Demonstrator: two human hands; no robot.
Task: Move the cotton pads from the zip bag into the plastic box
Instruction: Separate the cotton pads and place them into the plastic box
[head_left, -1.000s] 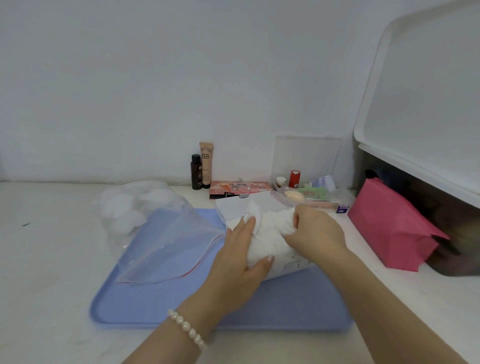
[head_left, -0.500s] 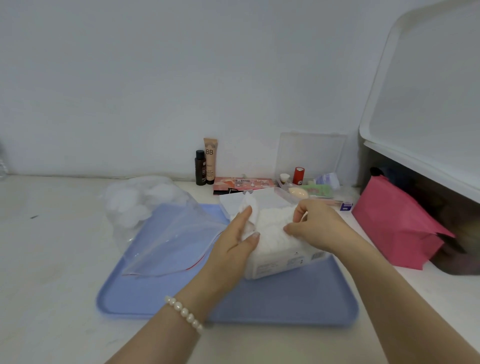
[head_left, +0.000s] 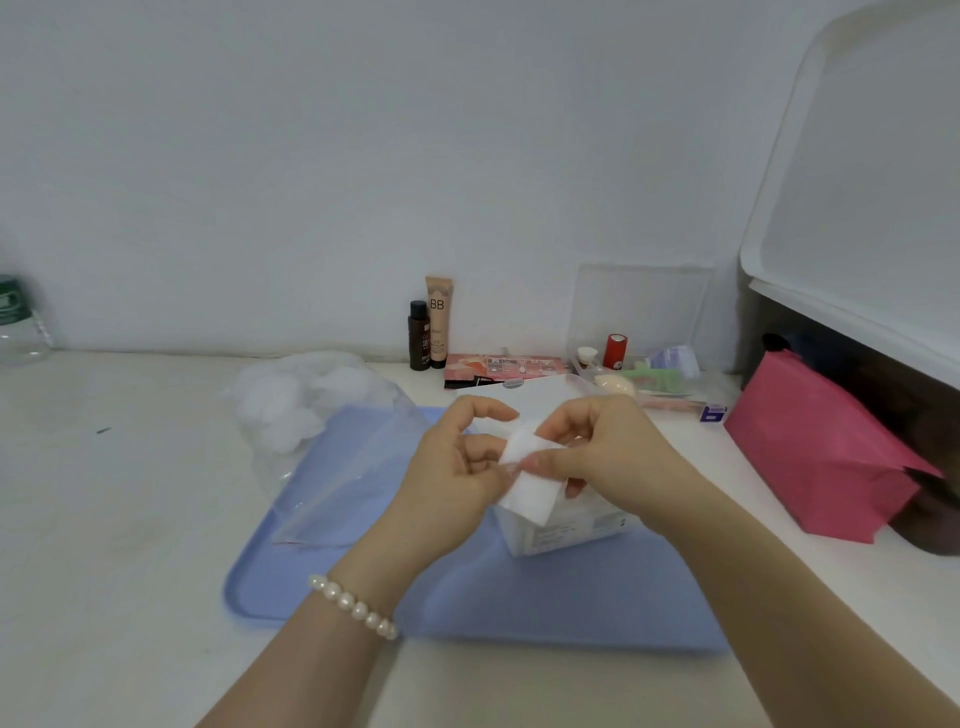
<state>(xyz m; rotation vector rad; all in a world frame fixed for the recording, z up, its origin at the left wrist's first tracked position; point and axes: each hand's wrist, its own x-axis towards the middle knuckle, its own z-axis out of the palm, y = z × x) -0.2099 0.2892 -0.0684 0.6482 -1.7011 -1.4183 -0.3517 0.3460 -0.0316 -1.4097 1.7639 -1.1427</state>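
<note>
A clear zip bag (head_left: 332, 457) with a red seal lies on the left part of the blue tray (head_left: 545, 603), several white cotton pads (head_left: 280, 405) bunched in its far end. The clear plastic box (head_left: 566, 530) stands on the tray under my hands, its open lid (head_left: 535, 400) behind them. A small stack of square white cotton pads (head_left: 532, 480) is held just above the box. My left hand (head_left: 457, 478) pinches its left edge and my right hand (head_left: 597, 447) grips it from the right, thumb across the front.
Against the wall stand a dark bottle (head_left: 418, 336) and a BB tube (head_left: 439, 322), with a pink palette (head_left: 504, 369) beside them. A clear organizer (head_left: 639, 322) with small cosmetics sits behind the box. A pink pouch (head_left: 826, 457) lies right, under a white tray's rim (head_left: 810, 306).
My hands were pressing white pads down into the box. Both have since risen and now hold a small stack of pads between them above the box.
</note>
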